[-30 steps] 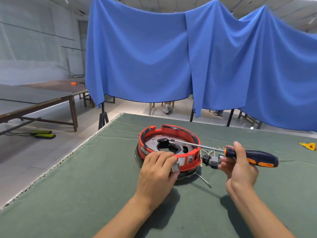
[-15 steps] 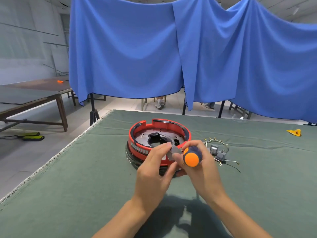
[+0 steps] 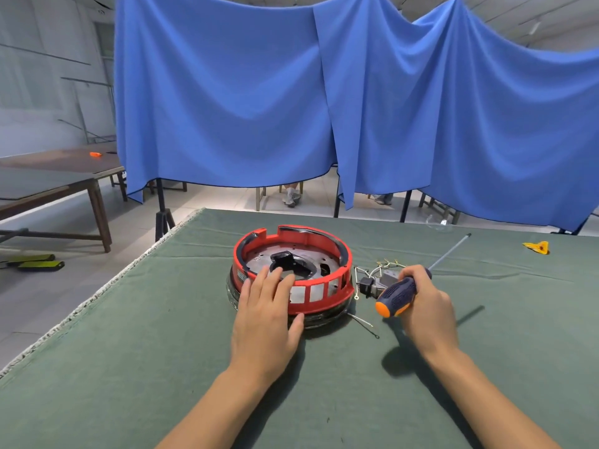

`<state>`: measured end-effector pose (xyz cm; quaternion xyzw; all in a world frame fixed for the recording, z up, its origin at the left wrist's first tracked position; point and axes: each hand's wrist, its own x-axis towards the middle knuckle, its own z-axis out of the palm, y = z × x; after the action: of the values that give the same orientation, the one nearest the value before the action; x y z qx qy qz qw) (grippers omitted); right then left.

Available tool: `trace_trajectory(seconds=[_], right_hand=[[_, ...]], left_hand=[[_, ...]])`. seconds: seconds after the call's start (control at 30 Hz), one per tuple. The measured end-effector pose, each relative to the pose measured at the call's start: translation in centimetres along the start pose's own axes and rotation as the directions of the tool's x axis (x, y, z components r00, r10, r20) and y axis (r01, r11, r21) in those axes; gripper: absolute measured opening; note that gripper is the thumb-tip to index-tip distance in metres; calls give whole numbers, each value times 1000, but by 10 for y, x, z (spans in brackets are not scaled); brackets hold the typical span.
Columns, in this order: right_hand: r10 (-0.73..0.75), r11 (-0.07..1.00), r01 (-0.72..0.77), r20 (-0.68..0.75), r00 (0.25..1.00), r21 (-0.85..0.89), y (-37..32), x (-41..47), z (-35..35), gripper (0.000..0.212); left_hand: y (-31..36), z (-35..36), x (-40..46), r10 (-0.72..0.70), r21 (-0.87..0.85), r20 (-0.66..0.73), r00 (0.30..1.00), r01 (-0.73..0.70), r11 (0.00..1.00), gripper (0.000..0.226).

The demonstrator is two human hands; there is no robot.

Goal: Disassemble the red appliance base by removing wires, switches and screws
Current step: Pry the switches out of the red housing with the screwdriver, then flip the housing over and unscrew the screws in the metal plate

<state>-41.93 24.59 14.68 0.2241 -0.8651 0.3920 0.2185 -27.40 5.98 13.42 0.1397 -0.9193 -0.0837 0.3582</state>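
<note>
The round red appliance base (image 3: 317, 236) sits on the green table cloth (image 3: 129, 367), its metal plate and a black part showing inside. My left hand (image 3: 264, 315) lies flat over the base's near rim with straight fingers, thumb against the side. My right hand (image 3: 424, 306) grips a screwdriver (image 3: 397, 296) by its dark blue and orange handle, to the right of the base; the shaft points up and away to the right. A bundle of removed wires and switches (image 3: 372, 280) lies between the base and my right hand.
A loose wire (image 3: 363, 324) lies on the cloth in front of the base. A yellow object (image 3: 536, 247) rests at the far right. The table's left edge runs diagonally. Blue drapes hang behind the table, and wooden tables stand at the left.
My right hand pulled the screwdriver away from the base's near rim to the right, tip now pointing away. My left hand let go of the small grey piece and flattened over the rim.
</note>
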Motion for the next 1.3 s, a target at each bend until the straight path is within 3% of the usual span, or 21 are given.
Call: trace_trajectory(seconds=[0.3,0.43,0.53,0.7,0.77,0.83,0.97,1.07,1.17,1.3], right_hand=[[-6,983,7,7,1000,-183,32,30,21,31],[18,996,-23,-57,998,-83,38,28,17,37],[-36,999,36,-147,989,-3,35,21,10,33],[-153,967,207,-310,938,149,6,9,3,27],[-194,941,267,-314,929,207,-5,7,-1,23],[-189,915,269,-268,945,300,-14,6,-4,21],[-160,839,146,-19,987,525,-28,6,-5,58],[-156,694,17,127,979,720,-36,6,-5,61],[-147,644,-51,189,971,763,-42,6,-11,49],[-119,585,-78,181,976,807,-47,8,-17,37]], left_hand=[[-6,10,7,42,67,-71,997,-37,997,66],[-12,11,16,-1,27,-46,999,2,1000,62],[-18,10,22,-9,-16,-41,999,8,1000,58],[-23,1,26,-86,-241,-213,973,32,970,53],[-23,-10,28,-261,-505,-263,929,98,858,46],[-24,-20,30,-438,-726,-233,868,144,673,32],[-31,-29,34,-635,-927,-36,772,212,310,29],[-34,-27,34,-650,-958,203,732,287,24,40],[-39,-24,30,-579,-896,444,683,346,-279,47],[-46,-18,25,-451,-815,555,699,350,-462,51]])
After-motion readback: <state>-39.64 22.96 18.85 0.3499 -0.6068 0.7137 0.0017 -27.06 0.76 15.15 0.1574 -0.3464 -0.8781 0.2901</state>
